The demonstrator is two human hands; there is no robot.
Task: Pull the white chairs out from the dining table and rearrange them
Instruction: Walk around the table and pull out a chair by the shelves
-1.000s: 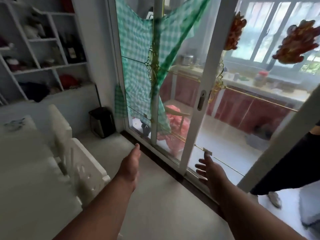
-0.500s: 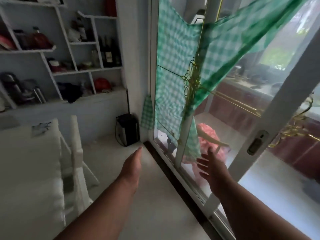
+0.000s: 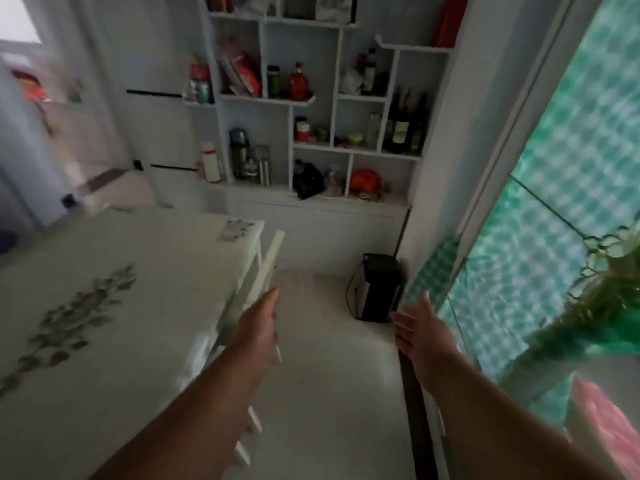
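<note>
A person's two bare arms reach forward over a pale floor (image 3: 332, 393) beside a dining tabletop (image 3: 114, 306), seen from a head-worn camera in a frame softened by motion blur. The left hand (image 3: 258, 323) extends at the top rail of a white chair (image 3: 268, 268) tucked against the tabletop's right edge; the hand overlaps the rail, but blur and the hand's own back hide the fingers, so whether its grip is closed on the chair or merely touching it cannot be told. Only the chair's slanted rail and a few pale slats below the forearm are clear; its seat and legs are hidden under the tabletop and behind the arm. The right hand (image 3: 419, 327) hangs in the air to the right of the chair, grip apart with fingers spread, holding nothing, just in front of a small black appliance (image 3: 379, 289) that stands on the floor beyond the chair. The tabletop carries a grey leaf pattern and is cut off at the left and lower edges. Behind the chair, a white shelf unit (image 3: 332, 98) holds bottles, flasks and jars too blurred to read. Further right of the chair, a green checked cloth (image 3: 561, 188) hangs on a glass sliding door (image 3: 498, 174); what lies beyond the glass is indistinct, apart from a pink shape at the lower corner.
</note>
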